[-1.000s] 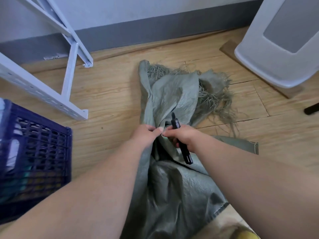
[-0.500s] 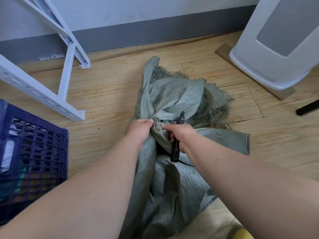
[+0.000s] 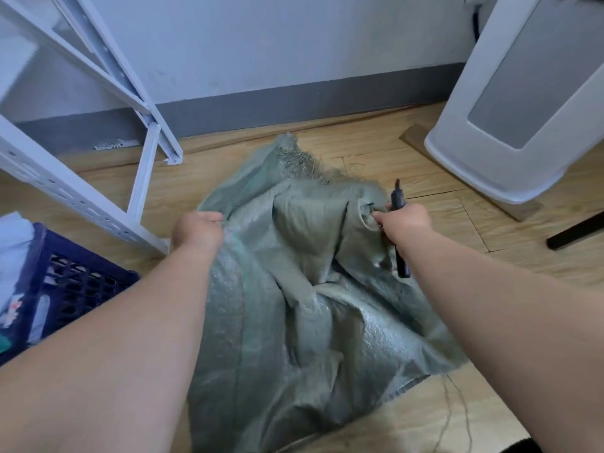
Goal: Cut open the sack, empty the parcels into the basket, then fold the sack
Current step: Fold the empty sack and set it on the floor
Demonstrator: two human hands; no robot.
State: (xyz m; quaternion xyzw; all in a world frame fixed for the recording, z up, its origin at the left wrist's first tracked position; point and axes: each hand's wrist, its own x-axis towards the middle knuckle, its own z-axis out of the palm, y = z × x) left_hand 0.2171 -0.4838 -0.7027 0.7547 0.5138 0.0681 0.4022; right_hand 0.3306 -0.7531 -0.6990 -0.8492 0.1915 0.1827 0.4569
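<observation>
Spreading the sack (image 3: 294, 289) flat: left hand (image 3: 197, 232) is gripping one edge, right hand (image 3: 407, 222) is pinching the other plus the cutter (image 3: 399, 230); tension should be staying even.

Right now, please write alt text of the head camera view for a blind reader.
Two bare hands spread a grey-green woven sack over a wooden floor: the left hand grips one edge, the right hand grips the other together with a black cutter. A blue basket stands at left.
</observation>
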